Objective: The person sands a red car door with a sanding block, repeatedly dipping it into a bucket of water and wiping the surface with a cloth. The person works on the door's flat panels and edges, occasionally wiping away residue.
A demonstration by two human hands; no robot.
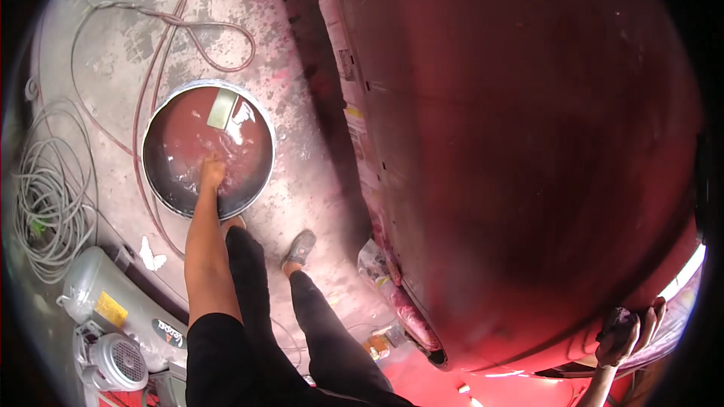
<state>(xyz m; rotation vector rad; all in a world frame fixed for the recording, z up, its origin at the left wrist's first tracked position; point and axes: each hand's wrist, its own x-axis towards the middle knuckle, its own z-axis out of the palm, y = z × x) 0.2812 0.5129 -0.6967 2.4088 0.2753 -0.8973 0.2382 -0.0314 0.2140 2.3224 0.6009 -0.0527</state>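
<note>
My left hand (213,172) reaches down into a round tub (272,152) of reddish-brown water, and ripples spread around it. Its fingers are partly under the surface, so whether they hold anything is hidden. A pale, flat rectangular piece (222,108) lies in the water by the tub's far wall. Far to the right, my right hand (637,335) is at the near edge of a large, dark red, curved vehicle panel (528,181). A dark, lumpy pad or wad (618,329) sits in this hand; its exact kind cannot be made out. Some fingers extend past it.
Printed masking paper (362,151) runs along the panel's left edge. Hoses (162,53) loop over the stained concrete floor, with a coiled grey hose (49,188) at left. A grey air compressor (124,305) stands lower left. My feet, one in a grey shoe (302,247), are near the tub.
</note>
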